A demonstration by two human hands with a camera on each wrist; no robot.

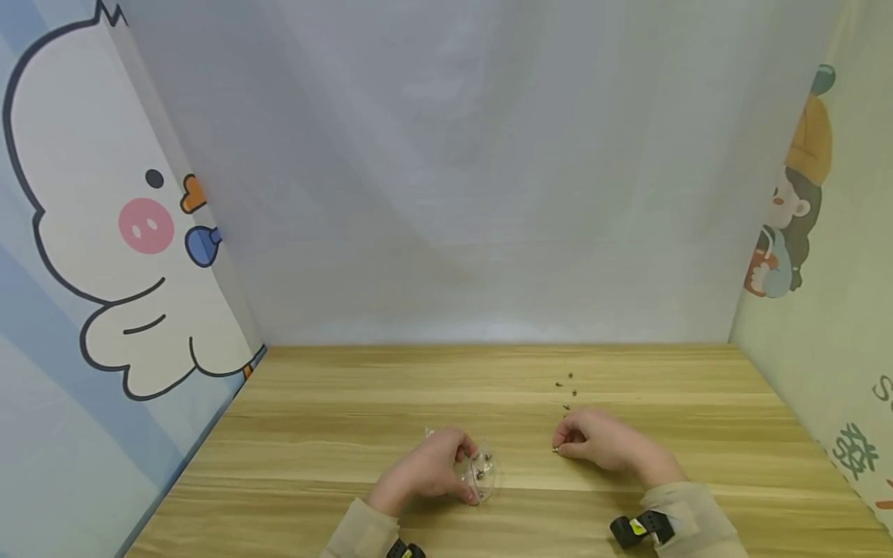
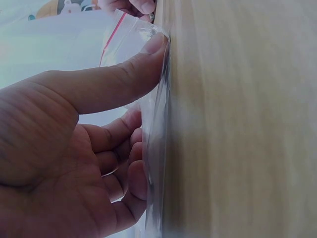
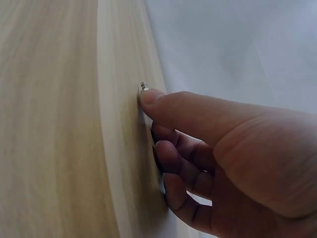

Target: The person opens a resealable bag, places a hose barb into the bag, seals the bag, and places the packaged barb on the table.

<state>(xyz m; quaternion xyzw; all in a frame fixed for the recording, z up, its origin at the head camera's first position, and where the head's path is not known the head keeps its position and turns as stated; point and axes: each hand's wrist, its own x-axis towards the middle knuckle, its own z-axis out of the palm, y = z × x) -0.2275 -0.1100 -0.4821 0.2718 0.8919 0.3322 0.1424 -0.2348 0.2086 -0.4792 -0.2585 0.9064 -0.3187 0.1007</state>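
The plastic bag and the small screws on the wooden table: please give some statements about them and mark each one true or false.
1. The left hand holds a clear plastic bag against the wooden table. True.
2. The bag is empty. False: a few small dark pieces show inside it.
3. The right hand touches a small screw on the table with its fingertips. True.
4. The loose screws lie to the left of the bag. False: they lie beyond the right hand, on the right of the bag.
5. The bag has a red line near its opening. True.
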